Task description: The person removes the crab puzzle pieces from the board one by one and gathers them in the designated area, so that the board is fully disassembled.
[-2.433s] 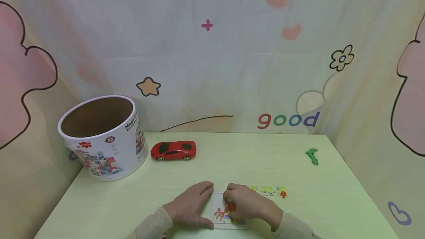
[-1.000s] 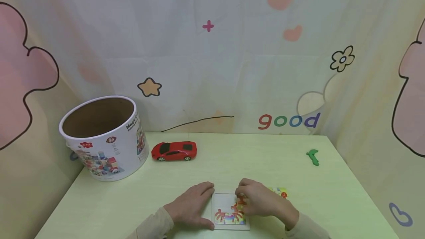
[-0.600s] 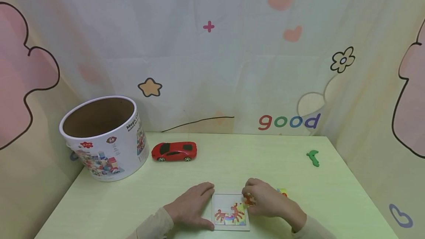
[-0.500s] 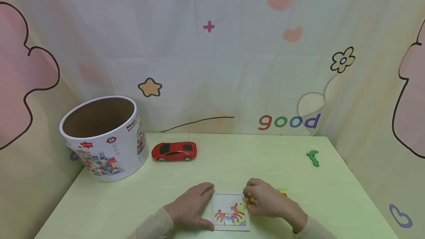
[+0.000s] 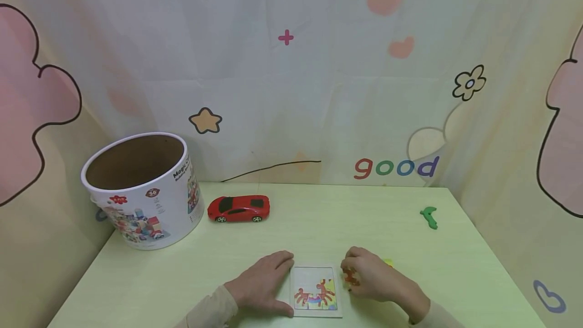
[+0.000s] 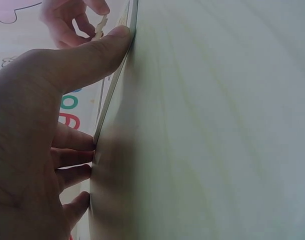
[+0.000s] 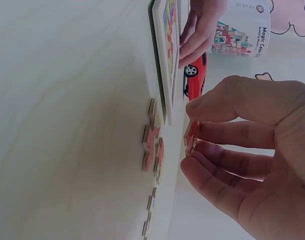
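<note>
1. Nearest: a shallow white puzzle tray (image 5: 317, 314), flat on the near part of the table (image 5: 114, 292), roughly midway between its side edges. Seems set there for easy reach of both hands.
2. Left hand (image 5: 264, 282) braces the tray's left side. Fingers spread and fairly straight, thumb at the near left corner, forefinger at the far left one; nothing gripped. Reads as a steadying hold, to stop the tray sliding.
3. In the tray, fitted pieces (image 5: 326, 295) run along the near rim and up the right side. Far left part bare.
4. Right hand (image 5: 371, 277), just right of the tray. Fingers drawn nearly closed, pinching a red-brown puzzle piece (image 7: 191, 132) clear of the table; perhaps more than one, can't tell. A tip grip, likely because the piece is small and thin.
5. Under and beyond that hand, loose pieces (image 7: 151, 139) lie on the table, presumably kept close for picking. Mostly hidden from the head view.
6. Farther: a green object (image 5: 429, 217) near the table's right edge, apart from everything.
7. Red toy car (image 5: 239, 208) near the far edge; tall bucket (image 5: 173, 221) at the far left corner. Both seem parked out of the hands' way.
</note>
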Available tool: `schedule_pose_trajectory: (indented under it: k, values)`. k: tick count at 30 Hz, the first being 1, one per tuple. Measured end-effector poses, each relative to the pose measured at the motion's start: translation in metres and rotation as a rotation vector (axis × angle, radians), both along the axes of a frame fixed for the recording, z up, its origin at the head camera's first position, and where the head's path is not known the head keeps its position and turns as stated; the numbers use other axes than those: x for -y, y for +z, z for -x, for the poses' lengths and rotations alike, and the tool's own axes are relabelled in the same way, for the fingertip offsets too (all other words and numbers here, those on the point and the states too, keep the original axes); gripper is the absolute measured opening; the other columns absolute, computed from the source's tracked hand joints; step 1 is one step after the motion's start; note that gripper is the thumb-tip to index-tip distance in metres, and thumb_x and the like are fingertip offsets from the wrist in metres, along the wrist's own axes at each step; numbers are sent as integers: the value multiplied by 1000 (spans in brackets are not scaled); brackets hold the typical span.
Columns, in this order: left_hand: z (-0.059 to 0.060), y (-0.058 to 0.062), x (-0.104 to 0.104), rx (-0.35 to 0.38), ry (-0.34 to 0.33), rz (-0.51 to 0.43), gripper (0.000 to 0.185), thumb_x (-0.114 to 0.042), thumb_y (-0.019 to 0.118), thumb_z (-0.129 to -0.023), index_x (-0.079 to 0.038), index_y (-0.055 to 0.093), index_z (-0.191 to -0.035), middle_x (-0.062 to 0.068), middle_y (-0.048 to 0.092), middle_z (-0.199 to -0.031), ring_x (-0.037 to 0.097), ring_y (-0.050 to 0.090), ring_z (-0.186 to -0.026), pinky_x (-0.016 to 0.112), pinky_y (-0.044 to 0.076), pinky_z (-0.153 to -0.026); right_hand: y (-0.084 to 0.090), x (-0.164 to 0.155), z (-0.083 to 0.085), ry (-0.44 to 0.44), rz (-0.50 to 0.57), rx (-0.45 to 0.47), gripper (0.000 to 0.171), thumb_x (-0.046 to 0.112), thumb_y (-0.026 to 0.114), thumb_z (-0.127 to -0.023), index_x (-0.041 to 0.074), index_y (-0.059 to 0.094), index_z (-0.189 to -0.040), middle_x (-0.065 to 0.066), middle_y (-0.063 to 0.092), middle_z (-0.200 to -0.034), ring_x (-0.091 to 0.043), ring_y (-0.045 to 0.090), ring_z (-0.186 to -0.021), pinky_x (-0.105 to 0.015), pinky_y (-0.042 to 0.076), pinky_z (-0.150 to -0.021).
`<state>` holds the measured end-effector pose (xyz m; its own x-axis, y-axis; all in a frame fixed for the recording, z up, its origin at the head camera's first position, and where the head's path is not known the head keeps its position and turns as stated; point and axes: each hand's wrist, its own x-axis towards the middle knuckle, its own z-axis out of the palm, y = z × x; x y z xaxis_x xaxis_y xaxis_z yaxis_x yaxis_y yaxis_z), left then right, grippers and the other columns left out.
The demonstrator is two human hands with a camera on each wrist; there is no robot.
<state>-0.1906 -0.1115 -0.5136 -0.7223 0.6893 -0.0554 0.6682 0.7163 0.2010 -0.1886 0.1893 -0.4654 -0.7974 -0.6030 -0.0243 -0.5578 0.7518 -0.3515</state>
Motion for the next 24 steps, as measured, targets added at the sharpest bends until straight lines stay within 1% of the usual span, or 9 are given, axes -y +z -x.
schedule_pose_trajectory:
  k: [7,13,19,24]
  values:
    - [-1,0,1,-11,-8,2,104,-80,59,-74,-8,40,-146,5,36,-153,23,35,-140,38,33,-117,2,-5,-4,7,19,13,29,9,78,-73,9,71,-101,2,55,-102,-10,48,-86,-23,49,-70]
    - [0,-1,1,-18,-13,-4,104,-80,58,-74,-8,40,-147,5,36,-153,23,36,-140,39,34,-117,-2,-10,-2,0,21,13,34,8,76,-73,8,71,-106,4,54,-99,-8,48,-83,-22,48,-69]
    - [1,-3,1,-21,-19,-7,104,-81,57,-74,-8,40,-147,5,36,-153,23,36,-140,40,34,-116,-4,-14,-2,-10,26,11,29,7,77,-72,11,71,-100,5,55,-99,-8,51,-83,-22,50,-70]
    - [1,-2,1,-26,-16,-1,104,-80,58,-74,-8,41,-146,5,36,-152,23,36,-139,39,34,-116,-6,-17,-2,-20,27,18,27,8,77,-71,14,70,-97,6,54,-98,-7,50,-82,-21,49,-68]
